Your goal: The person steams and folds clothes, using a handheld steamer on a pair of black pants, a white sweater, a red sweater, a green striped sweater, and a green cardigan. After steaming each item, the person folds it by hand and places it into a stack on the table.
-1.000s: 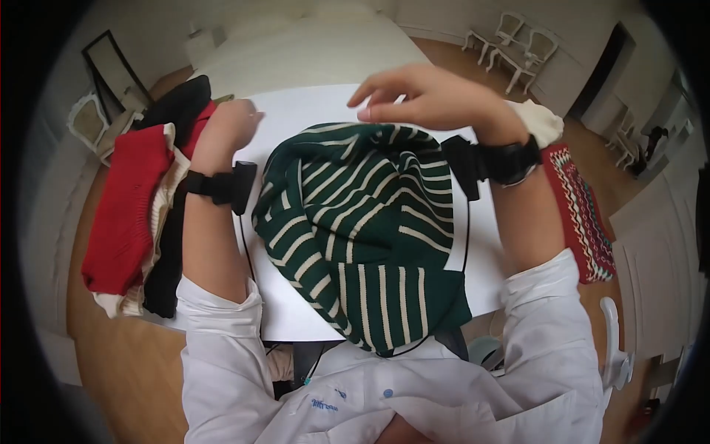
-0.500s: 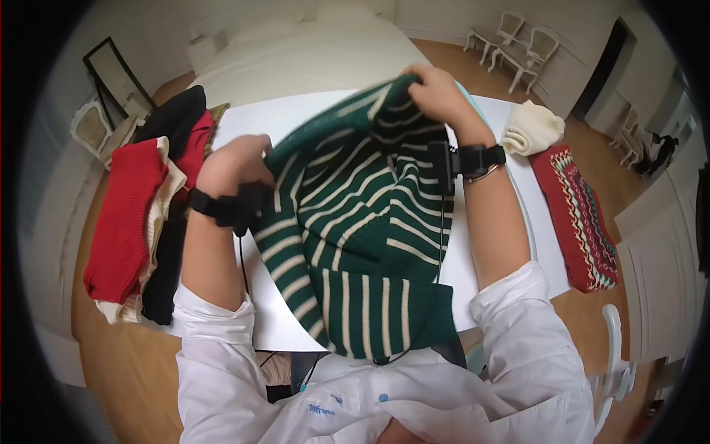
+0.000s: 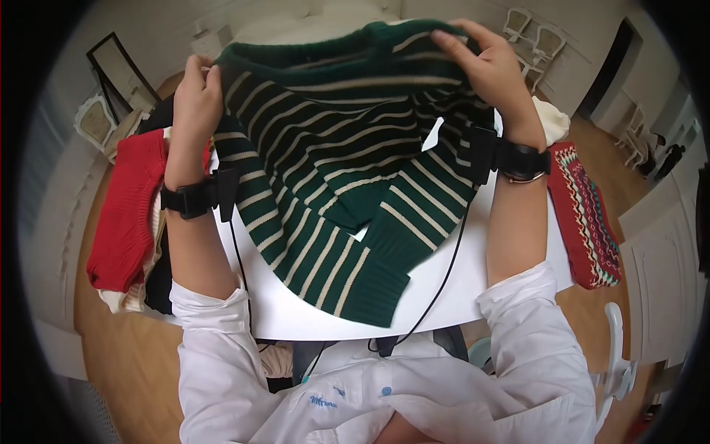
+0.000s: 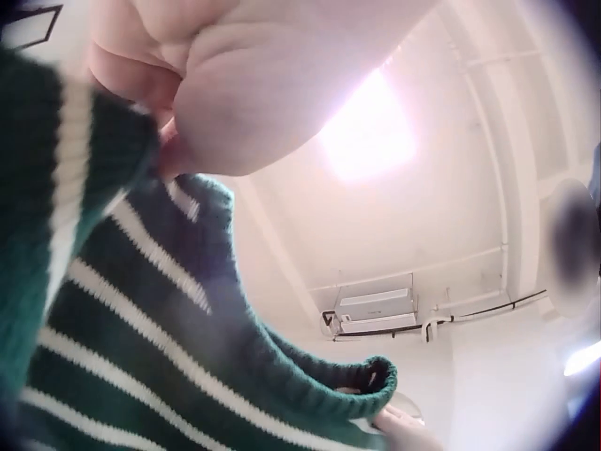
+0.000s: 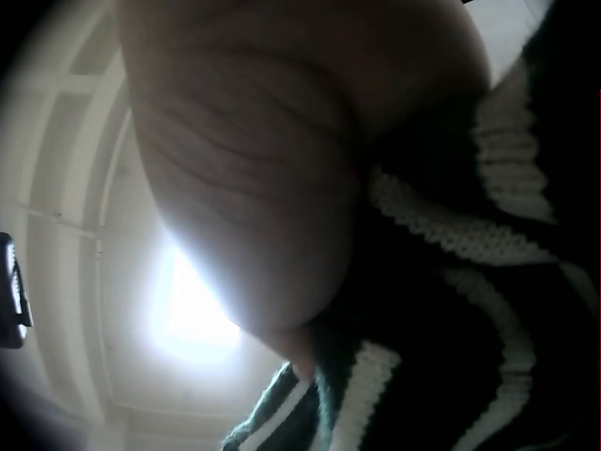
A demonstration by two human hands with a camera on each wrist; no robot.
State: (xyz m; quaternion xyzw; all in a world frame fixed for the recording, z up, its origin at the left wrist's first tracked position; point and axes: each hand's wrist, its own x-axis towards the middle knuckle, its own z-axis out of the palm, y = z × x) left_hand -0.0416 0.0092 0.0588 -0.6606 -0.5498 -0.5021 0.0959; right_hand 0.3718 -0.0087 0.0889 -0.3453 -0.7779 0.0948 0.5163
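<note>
A dark green knit sweater (image 3: 318, 140) with cream stripes hangs between my two hands above the white table (image 3: 296, 311). My left hand (image 3: 197, 96) pinches it at the left shoulder, beside the ribbed neckline (image 4: 310, 376). On the other side my right hand (image 3: 497, 70) grips the right shoulder, thumb lying over the knit. Both sleeves droop below, and one ribbed cuff (image 3: 373, 288) reaches near the table's front edge. In the right wrist view the palm (image 5: 254, 188) covers much of the striped cloth, and the fingertips are hidden.
Folded red (image 3: 129, 207), cream and black knits are stacked at the table's left. On the right lie a patterned red knit (image 3: 584, 214) and a rolled cream knit (image 3: 551, 122). Thin black cables (image 3: 444, 285) run down from both wrist cameras. A bed stands beyond the table.
At first both hands were off the sweater as it lay bunched on the table. They took hold of its upper edge, then raised and spread it, drawing apart and away from my body.
</note>
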